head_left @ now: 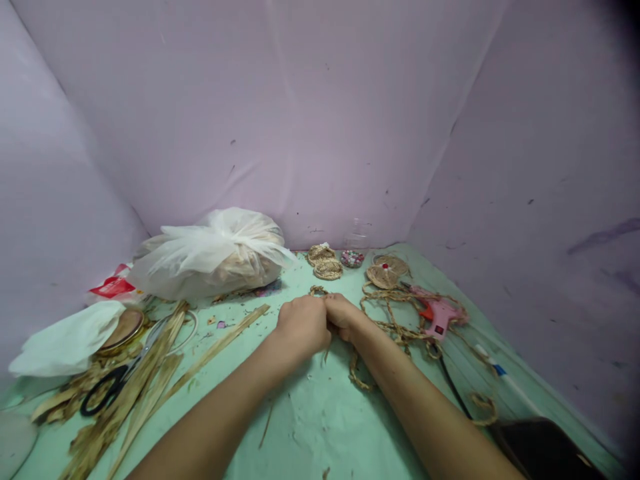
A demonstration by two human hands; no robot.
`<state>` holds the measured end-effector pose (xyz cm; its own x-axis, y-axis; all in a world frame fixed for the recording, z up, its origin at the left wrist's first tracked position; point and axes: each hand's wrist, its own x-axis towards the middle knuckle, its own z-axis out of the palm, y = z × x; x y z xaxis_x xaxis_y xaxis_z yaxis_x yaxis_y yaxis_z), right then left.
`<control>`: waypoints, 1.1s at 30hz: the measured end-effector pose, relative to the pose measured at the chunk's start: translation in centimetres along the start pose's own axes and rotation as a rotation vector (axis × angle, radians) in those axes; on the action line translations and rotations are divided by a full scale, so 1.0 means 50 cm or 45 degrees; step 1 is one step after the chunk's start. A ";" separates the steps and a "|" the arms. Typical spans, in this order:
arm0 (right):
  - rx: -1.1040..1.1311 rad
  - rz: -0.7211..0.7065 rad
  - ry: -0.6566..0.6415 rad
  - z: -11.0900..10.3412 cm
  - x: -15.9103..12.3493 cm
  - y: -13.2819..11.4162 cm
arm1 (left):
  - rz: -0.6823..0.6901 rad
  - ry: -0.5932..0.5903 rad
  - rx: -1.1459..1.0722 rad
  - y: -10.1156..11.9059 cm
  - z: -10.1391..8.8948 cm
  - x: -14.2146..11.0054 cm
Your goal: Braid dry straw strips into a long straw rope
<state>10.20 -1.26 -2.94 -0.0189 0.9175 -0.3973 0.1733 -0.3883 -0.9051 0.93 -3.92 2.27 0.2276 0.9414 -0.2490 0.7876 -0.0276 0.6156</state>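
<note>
**Mid-table: both hands meet on the braid**

At table [310,427] centre, left hand [303,325] and right hand [343,315] touch knuckle to knuckle, fingers curled shut on one end of a straw braid [395,330]. Grip itself hidden under the knuckles. Braid runs from the hands rightward and toward the wall, looping near a pink glue gun [437,313]. Right hand lies nearer its length. Scissors [107,390] and straw strips [150,380] lie well apart, left.
</note>
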 end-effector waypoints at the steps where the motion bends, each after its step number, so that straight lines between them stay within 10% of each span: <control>1: 0.004 0.005 -0.011 -0.001 0.001 0.001 | 0.015 0.049 0.089 -0.006 -0.011 0.007; 5: -0.026 0.011 -0.112 -0.006 0.001 -0.001 | -0.195 0.107 -0.041 -0.033 -0.055 0.041; 14: -0.040 -0.024 -0.198 -0.015 -0.009 -0.011 | -0.385 -0.387 -0.776 -0.060 -0.023 0.071; 24: -1.062 -0.684 -0.015 -0.029 -0.003 -0.008 | -0.364 -0.080 -0.303 -0.055 -0.013 0.069; 33: -1.436 -0.380 0.307 0.003 -0.077 -0.056 | -0.370 -0.054 -0.500 -0.063 -0.001 0.078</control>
<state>9.62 -3.72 1.10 -0.0408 0.9981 -0.0456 0.9638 0.0273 -0.2653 -0.69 -0.15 -0.62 0.0601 0.8767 -0.4773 0.5486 0.3705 0.7495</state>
